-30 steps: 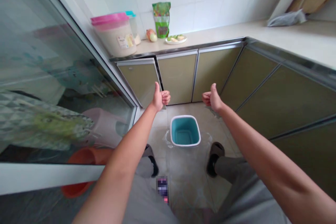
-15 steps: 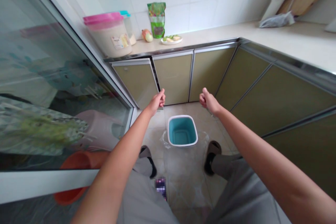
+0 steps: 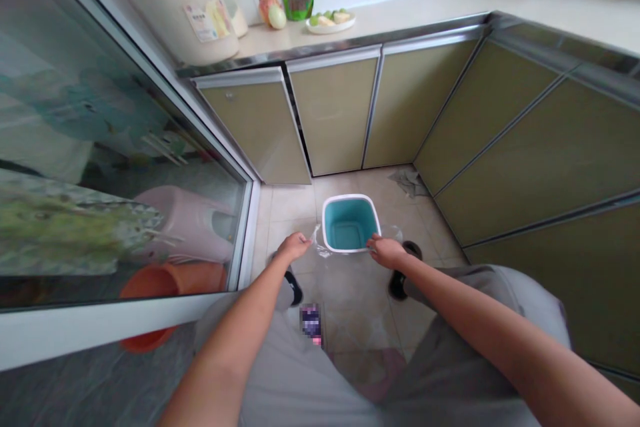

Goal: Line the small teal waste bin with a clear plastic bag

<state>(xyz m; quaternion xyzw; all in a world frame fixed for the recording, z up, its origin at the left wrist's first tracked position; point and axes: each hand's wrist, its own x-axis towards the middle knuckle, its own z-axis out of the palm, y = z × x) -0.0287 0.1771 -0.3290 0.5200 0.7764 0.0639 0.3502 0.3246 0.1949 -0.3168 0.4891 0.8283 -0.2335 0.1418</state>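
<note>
A small square trash bin point(image 3: 350, 230), teal inside with a white rim, stands upright on the tiled floor between my feet. Thin clear plastic point(image 3: 320, 243) lies crumpled along its left side, and more clear plastic point(image 3: 395, 232) shows to its right. My left hand point(image 3: 297, 246) is just left of the bin, fingers pinched at the edge of the plastic. At the bin's front right corner, my right hand point(image 3: 385, 251) has its fingers closed on the rim. Whether plastic is also between those fingers I cannot tell.
Cabinet doors point(image 3: 335, 113) rise beyond the bin; the left door point(image 3: 257, 123) stands slightly ajar. A grey cloth point(image 3: 409, 181) lies on the floor by them. The counter holds a pink-lidded container point(image 3: 175, 10) and a plate point(image 3: 330, 25) of food. Glass at left has an orange bucket point(image 3: 150, 283) near it.
Both hands, raised as fists beyond the bin before, have come down and back towards me. The left now meets the plastic, the right the bin's rim. My view has tilted down and moved nearer.
</note>
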